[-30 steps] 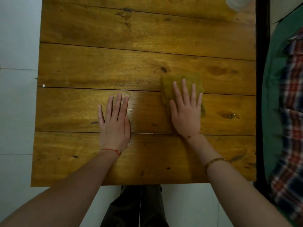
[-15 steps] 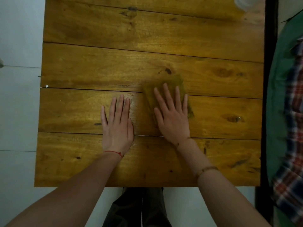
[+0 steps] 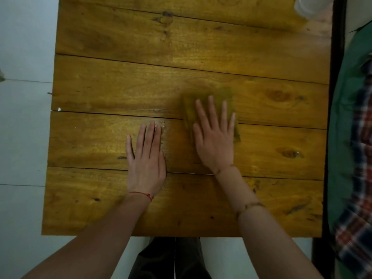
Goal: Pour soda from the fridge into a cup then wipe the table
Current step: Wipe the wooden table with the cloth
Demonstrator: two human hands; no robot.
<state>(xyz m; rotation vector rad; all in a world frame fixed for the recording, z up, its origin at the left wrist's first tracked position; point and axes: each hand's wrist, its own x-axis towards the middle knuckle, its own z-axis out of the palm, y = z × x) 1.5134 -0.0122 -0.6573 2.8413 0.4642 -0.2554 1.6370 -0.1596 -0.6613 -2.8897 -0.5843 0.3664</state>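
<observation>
The wooden plank table point(image 3: 141, 47) fills the view from above. A yellow-green cloth point(image 3: 227, 94) lies near its middle, blurred by motion. My right hand point(image 3: 215, 141) presses flat on the cloth with fingers spread, covering most of it. My left hand point(image 3: 146, 162) rests flat on the bare wood just left of it, palm down, holding nothing. A white cup point(image 3: 308, 5) is partly cut off at the table's far right corner. No soda bottle is in view.
A dark frame point(image 3: 336, 77) runs along the table's right edge, with green fabric point(image 3: 346, 117) and a plaid cloth point(image 3: 360, 228) beyond it. White tiled floor point(image 3: 24, 137) lies to the left. My legs point(image 3: 171, 258) show below the near edge.
My right hand slid the cloth left toward my left hand, then a little back to the right. The left hand stayed planted on the wood.
</observation>
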